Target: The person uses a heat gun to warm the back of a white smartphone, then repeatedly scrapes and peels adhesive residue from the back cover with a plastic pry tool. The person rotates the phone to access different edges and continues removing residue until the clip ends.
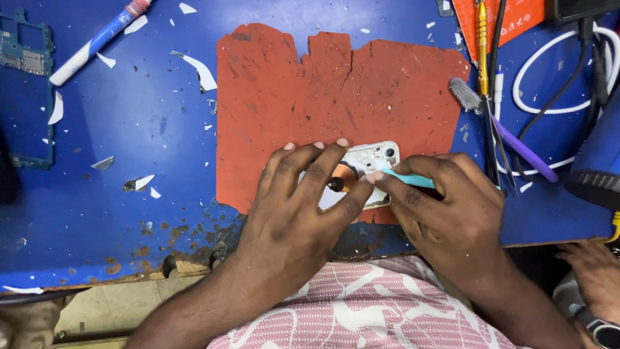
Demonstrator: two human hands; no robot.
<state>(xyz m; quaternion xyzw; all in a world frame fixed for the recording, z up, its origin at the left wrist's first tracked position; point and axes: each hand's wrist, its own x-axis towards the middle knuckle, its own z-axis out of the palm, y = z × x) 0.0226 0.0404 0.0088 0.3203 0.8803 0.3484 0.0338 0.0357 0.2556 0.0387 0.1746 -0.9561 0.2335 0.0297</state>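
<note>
An opened white phone body (372, 159) lies on a worn red mat (336, 90), its copper coil and camera hole showing. My left hand (294, 210) presses down on it, fingers spread over its left half, thumb along its lower edge. My right hand (449, 216) grips a turquoise pry tool (407, 179), whose tip touches the phone near my left thumb.
The blue bench (129, 142) is strewn with white scraps and chipped at the front edge. A circuit board (24, 52) and white-blue tube (97, 42) lie far left. A toothbrush (510, 139), yellow screwdriver (482, 45) and cables (568, 84) sit right. Another person's hand (594, 271) is at lower right.
</note>
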